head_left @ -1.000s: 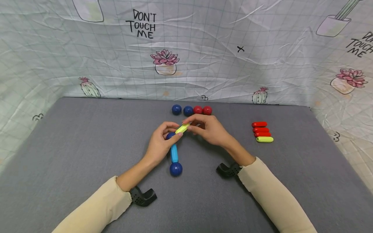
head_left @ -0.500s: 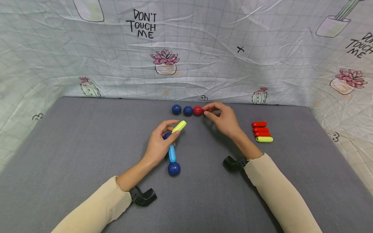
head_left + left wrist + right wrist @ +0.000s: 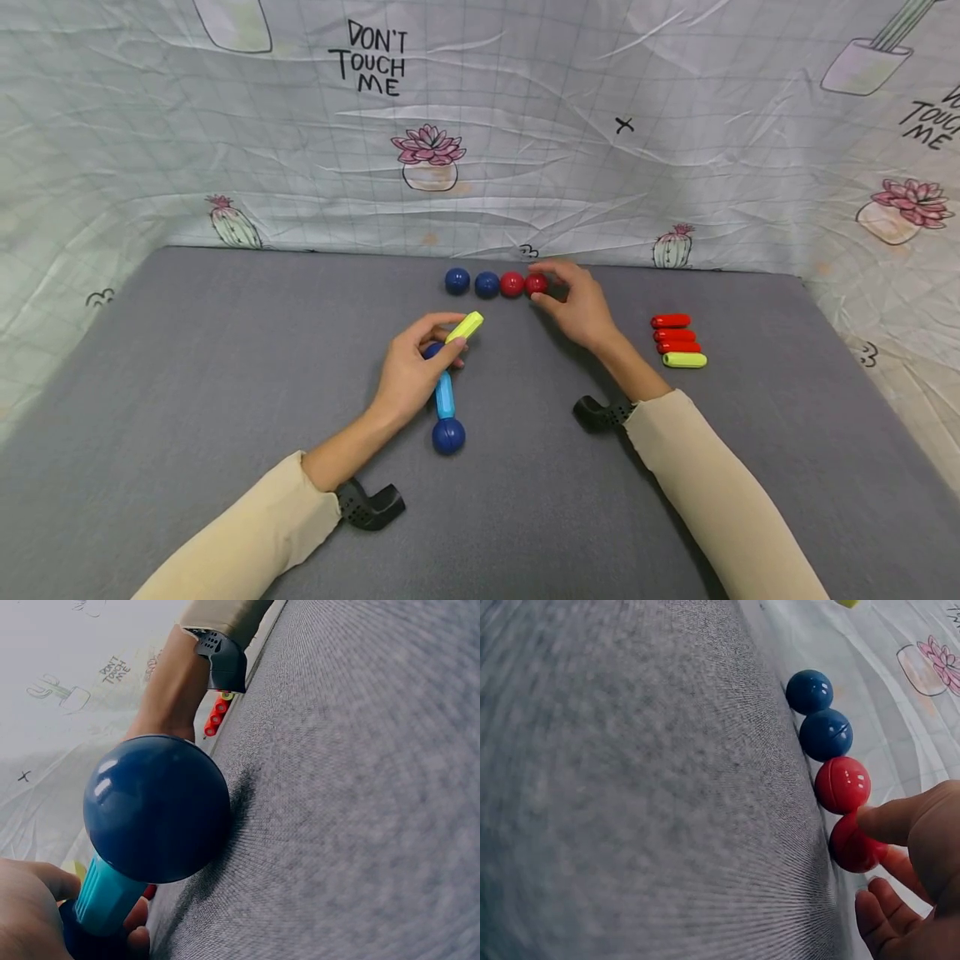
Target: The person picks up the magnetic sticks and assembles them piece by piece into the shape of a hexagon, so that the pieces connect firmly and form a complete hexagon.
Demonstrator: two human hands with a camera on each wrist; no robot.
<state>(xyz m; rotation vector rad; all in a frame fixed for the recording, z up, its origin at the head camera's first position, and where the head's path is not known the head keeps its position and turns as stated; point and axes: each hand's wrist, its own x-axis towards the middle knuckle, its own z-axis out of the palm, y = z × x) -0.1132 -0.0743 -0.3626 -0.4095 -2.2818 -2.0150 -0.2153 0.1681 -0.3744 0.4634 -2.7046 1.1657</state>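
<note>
My left hand [image 3: 420, 358] grips a joined piece near its upper blue ball [image 3: 432, 350], which the fingers partly hide. From that ball a yellow-green stick [image 3: 465, 326] points up to the right. A light blue stick [image 3: 445, 396] runs down from it to a second blue ball [image 3: 448, 436], large in the left wrist view. At the back of the table my right hand [image 3: 577, 304] has thumb and finger on either side of a red ball [image 3: 855, 844], pinching it. Another red ball [image 3: 512, 284] sits right beside it.
Two loose blue balls [image 3: 472, 283] continue the row leftward along the back. On the right side of the grey table [image 3: 225, 375] lie several red sticks [image 3: 675, 335] and a yellow-green stick [image 3: 684, 360]. A patterned cloth [image 3: 525, 167] hangs behind the table.
My right hand has left the yellow-green stick and moved right and back to the end red ball, where its fingers have since spread around the ball. The left hand keeps the joined piece nearly in place.
</note>
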